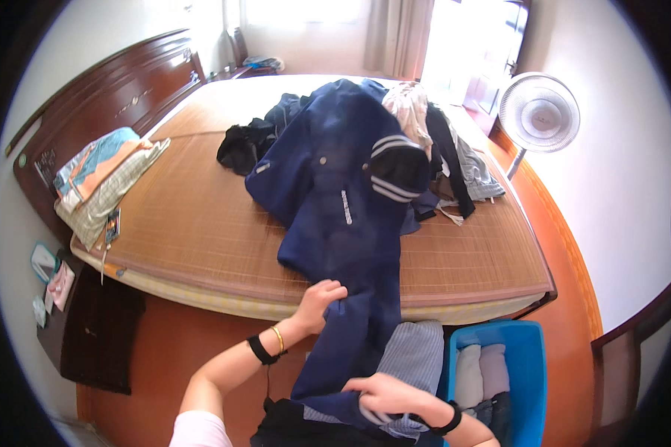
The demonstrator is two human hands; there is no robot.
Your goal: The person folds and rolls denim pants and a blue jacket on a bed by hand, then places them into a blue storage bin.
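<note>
A navy blue jacket (358,234) with white lettering and snap buttons is spread on the bed and hangs over its front edge towards me. My left hand (316,304) grips the jacket's left side at the bed's edge. Lower down, my right hand (388,394) holds the end of a hanging navy part, where a white-striped band (376,416) shows under the fingers. At the jacket's upper right lies a black ribbed part (400,170) with white stripes. Grey-and-white striped fabric (411,349) and black cloth (296,427) lie beneath and beside my right hand.
A blue plastic bin (537,380) with rolled clothes stands to the right. More clothes (246,145) are heaped behind the jacket on the bed's woven mat (190,207). A pillow (112,190) and a phone (113,225) lie left. Beyond the right corner stands a fan (539,114).
</note>
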